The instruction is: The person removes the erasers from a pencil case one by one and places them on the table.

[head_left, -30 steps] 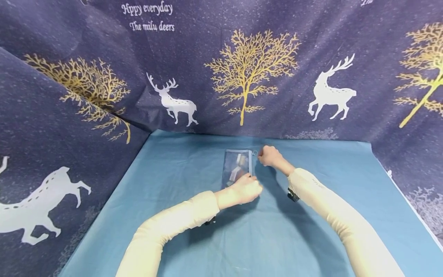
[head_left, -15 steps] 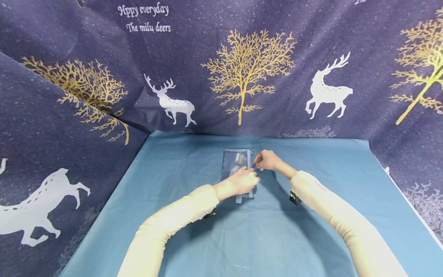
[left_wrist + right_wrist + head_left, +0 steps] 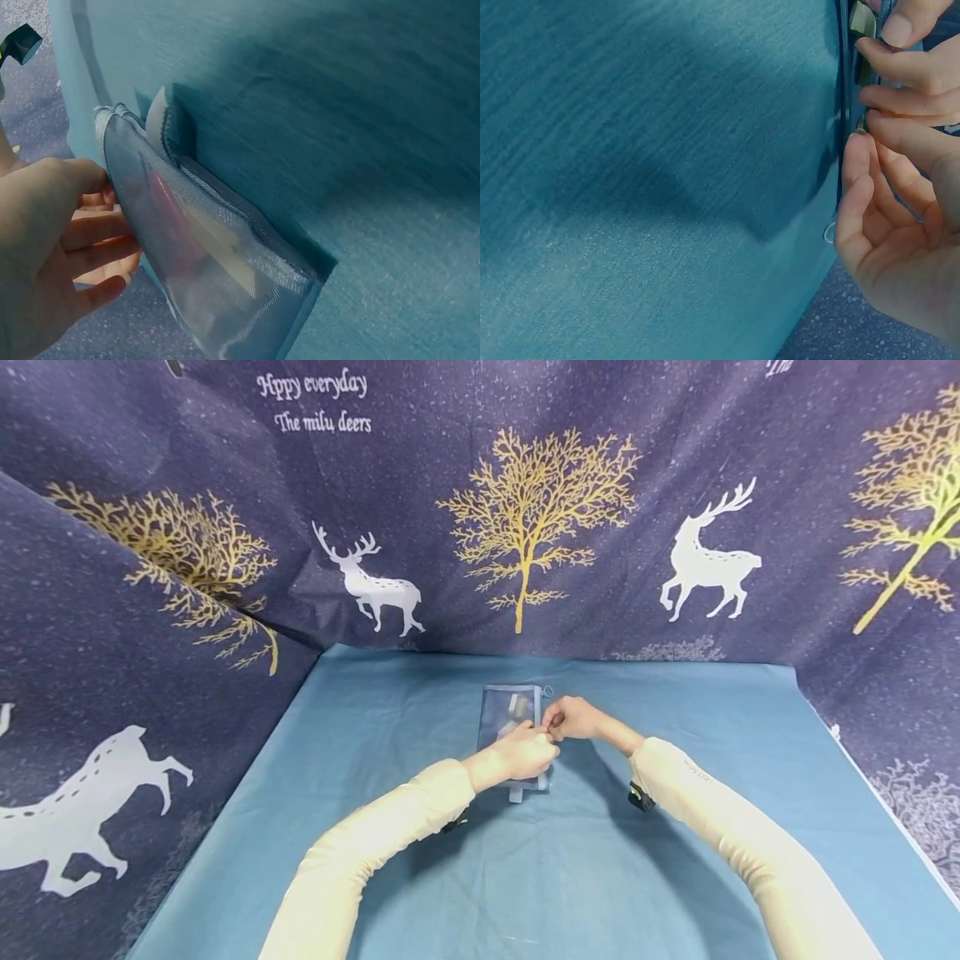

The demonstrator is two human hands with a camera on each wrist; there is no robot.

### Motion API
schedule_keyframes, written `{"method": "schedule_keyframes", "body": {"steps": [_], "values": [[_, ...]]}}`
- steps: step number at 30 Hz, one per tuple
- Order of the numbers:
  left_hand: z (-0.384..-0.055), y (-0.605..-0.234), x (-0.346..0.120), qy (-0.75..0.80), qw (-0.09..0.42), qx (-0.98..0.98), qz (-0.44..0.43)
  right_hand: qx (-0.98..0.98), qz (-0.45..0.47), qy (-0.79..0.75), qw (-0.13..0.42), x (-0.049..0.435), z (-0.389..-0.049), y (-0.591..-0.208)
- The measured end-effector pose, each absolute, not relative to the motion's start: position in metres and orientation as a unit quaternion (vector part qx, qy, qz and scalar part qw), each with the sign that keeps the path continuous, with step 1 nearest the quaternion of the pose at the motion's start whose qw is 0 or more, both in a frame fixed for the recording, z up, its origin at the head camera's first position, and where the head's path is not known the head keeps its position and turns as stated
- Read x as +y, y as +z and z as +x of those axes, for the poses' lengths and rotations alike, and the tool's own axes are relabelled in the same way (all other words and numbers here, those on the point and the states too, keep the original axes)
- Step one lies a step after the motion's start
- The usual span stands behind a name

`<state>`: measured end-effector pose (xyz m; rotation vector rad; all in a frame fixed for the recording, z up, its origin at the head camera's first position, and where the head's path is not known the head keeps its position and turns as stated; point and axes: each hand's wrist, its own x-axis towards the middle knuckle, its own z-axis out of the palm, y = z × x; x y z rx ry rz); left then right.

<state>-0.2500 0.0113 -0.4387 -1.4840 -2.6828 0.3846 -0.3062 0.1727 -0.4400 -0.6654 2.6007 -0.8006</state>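
A see-through mesh zipper pouch [image 3: 491, 714] lies near the back of the blue cloth. Through its mesh show a reddish item [image 3: 171, 214], a pale yellowish piece [image 3: 225, 244] and a small white piece [image 3: 513, 703]. My left hand [image 3: 525, 753] covers the pouch's middle and grips its right edge, thumb and fingers at the zipper side. From the right, my right hand [image 3: 576, 718] pinches that same zipped edge beside the left fingertips; the zip slider is hidden by the fingers. A small ring [image 3: 829, 232] hangs off the pouch's far corner.
Blue cloth [image 3: 420, 877] covers the tabletop. Dark fabric walls [image 3: 450, 485] with deer and trees stand close behind and at the left. A pale tab [image 3: 516, 795] sticks out at the pouch's near end.
My right hand has come down from beside the ring to the left hand's fingertips. The left hand has shifted slightly up and left, uncovering the pouch's near end.
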Motion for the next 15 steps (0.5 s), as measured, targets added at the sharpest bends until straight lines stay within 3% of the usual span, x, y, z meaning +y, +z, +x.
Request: {"method": "schedule_keyframes", "body": {"steps": [15], "values": [[-0.2553, -0.4411, 0.0061, 0.129, 0.074, -0.865, -0.48, 0.919, -0.276, -0.236, 0.155, 0.1721, -0.3033, -0.4485]]}}
